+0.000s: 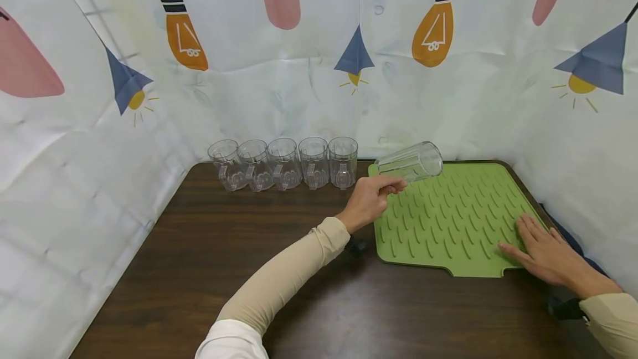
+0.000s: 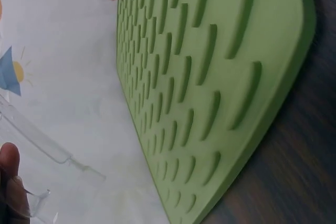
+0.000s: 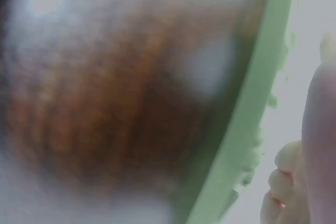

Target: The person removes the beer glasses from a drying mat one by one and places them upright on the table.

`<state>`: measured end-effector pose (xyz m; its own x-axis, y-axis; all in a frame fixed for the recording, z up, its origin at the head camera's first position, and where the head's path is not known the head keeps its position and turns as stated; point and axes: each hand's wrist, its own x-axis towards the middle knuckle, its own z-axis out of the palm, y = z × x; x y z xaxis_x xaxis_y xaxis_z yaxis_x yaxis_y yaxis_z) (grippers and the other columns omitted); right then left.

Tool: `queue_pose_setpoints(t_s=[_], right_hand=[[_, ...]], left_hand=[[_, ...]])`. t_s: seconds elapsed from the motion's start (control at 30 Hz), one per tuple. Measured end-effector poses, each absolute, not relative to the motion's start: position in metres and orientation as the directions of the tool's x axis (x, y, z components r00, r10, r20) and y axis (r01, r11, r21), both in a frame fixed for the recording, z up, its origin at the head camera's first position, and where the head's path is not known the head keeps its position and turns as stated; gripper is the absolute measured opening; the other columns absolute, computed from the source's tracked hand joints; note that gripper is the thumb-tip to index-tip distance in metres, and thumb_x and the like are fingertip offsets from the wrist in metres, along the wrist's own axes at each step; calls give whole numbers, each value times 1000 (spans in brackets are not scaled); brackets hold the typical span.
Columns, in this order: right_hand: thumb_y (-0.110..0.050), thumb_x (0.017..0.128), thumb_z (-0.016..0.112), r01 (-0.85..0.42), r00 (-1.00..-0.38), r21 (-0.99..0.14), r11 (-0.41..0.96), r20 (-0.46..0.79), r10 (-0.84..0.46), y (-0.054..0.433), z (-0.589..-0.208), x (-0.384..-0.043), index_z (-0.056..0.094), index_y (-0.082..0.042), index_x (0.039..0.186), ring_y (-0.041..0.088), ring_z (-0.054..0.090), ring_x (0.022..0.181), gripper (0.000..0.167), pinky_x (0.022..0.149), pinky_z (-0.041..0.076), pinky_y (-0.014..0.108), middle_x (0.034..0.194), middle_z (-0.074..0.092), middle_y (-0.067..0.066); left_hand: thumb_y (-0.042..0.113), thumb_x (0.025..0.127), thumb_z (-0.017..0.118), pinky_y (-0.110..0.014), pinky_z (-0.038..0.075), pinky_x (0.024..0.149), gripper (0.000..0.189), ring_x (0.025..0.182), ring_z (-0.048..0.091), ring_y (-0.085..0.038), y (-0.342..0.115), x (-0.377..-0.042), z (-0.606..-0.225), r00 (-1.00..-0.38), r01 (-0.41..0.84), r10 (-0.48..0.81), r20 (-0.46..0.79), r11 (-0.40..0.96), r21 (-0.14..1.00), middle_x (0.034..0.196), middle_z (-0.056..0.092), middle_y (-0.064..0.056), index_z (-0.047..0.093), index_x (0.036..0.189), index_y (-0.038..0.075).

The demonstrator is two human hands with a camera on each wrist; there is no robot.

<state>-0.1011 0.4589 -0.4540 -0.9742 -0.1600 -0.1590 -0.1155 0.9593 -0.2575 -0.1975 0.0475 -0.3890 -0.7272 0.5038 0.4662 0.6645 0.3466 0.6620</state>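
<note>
My left hand (image 1: 370,198) grips a clear glass mug (image 1: 412,162) by its handle. The mug is tipped on its side over the back left part of a green ridged drying mat (image 1: 448,218), its round end toward the right. In the left wrist view, fingers (image 2: 9,161) show at the handle, and part of the mug (image 2: 37,135) is cut off by the frame edge. My right hand (image 1: 543,248) rests on the mat's right front corner with fingers extended. In the right wrist view, that hand (image 3: 320,156) is at the right, beside the mat's edge (image 3: 236,129).
Several clear glass mugs (image 1: 314,162) stand upright in a row along the back of the dark wooden table (image 1: 214,270), left of the mat, handles toward the front. A white patterned curtain (image 1: 299,98) hangs behind and on both sides.
</note>
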Motion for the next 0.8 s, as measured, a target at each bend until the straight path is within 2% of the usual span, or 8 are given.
queue_pose_setpoints(t_s=[0.2, 0.37, 0.47, 0.57, 0.67, 0.8], right_hand=[[-54, 109, 41, -125, -980, -249, 960, -117, -158, 459, -442, -105, 3, 15, 159, 58, -9, 154, 93, 120, -7, 79, 164, -6, 43], [-48, 110, 42, -155, -986, -243, 958, -24, -166, 456, -432, -105, -3, 9, 161, 55, -11, 156, 88, 121, -6, 79, 166, -11, 37], [-42, 110, 45, -190, -982, -248, 950, 61, -180, 450, -426, -105, -5, 5, 163, 52, -8, 158, 86, 123, -8, 77, 168, -11, 33], [-37, 110, 48, -234, -968, -261, 937, 146, -201, 442, -420, -105, -4, 0, 164, 56, 3, 157, 83, 125, -10, 73, 171, -9, 29], [-32, 110, 51, -266, -953, -284, 921, 221, -207, 434, -412, -106, 0, -5, 166, 61, 14, 152, 81, 126, -1, 73, 173, -4, 25], [-28, 109, 51, -293, -937, -338, 894, 288, -198, 423, -404, -106, 3, -11, 168, 65, 19, 147, 77, 117, 14, 80, 174, 1, 23]], left_hand=[[-14, 100, 47, -20, 61, 90, 42, 104, 76, -20, 45, -195, -387, -687, 717, 527, 500, 379, 586, 115, 79, -9, 74, 125, 7], [-17, 95, 50, -25, 62, 89, 45, 105, 76, -17, 44, -191, -383, -633, 774, 555, 540, 432, 463, 113, 80, -6, 75, 122, 9], [-17, 95, 51, -27, 63, 89, 46, 107, 76, -16, 43, -190, -381, -611, 791, 564, 555, 457, 407, 113, 80, -5, 75, 124, 10], [-16, 95, 51, -29, 63, 90, 46, 108, 75, -17, 41, -188, -381, -596, 801, 570, 566, 474, 366, 113, 80, -4, 74, 126, 9], [-16, 93, 53, -31, 63, 92, 47, 109, 75, -18, 39, -187, -381, -577, 811, 574, 581, 487, 325, 113, 80, -3, 74, 126, 10], [-17, 90, 58, -30, 62, 94, 48, 110, 73, -17, 37, -185, -381, -545, 825, 582, 603, 502, 261, 113, 80, -1, 75, 123, 14]])
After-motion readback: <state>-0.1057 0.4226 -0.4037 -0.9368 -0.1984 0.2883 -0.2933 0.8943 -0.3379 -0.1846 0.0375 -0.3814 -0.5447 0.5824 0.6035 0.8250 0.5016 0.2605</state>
